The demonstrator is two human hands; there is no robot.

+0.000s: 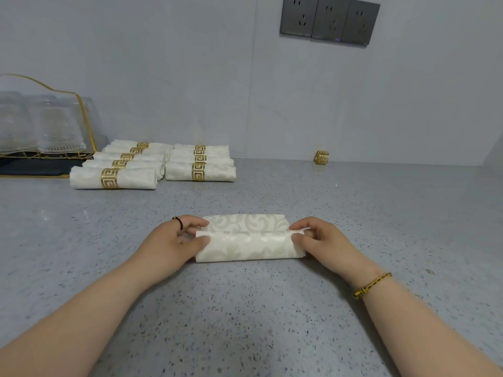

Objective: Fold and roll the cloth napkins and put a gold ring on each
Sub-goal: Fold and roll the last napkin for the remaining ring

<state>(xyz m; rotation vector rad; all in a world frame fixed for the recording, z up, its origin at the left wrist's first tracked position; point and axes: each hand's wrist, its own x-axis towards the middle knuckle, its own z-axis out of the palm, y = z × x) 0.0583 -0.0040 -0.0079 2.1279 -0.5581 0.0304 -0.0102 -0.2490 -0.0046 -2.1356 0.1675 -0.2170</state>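
A cream patterned cloth napkin (246,240) lies partly rolled on the grey speckled counter (272,308) in front of me, with a flat strip still showing behind the roll. My left hand (177,238) pinches the roll's left end, thumb in front and fingers behind. My right hand (318,238) pinches the right end the same way. A single gold ring (322,157) stands alone by the back wall, to the right. Several rolled napkins with gold rings (152,165) lie in two rows at the back left.
A gold wire rack (81,110) holding upturned glasses stands at the far left on a dark tray (32,168). Grey wall sockets (329,20) sit high on the tiled wall. The wall meets the counter just behind the finished rolls.
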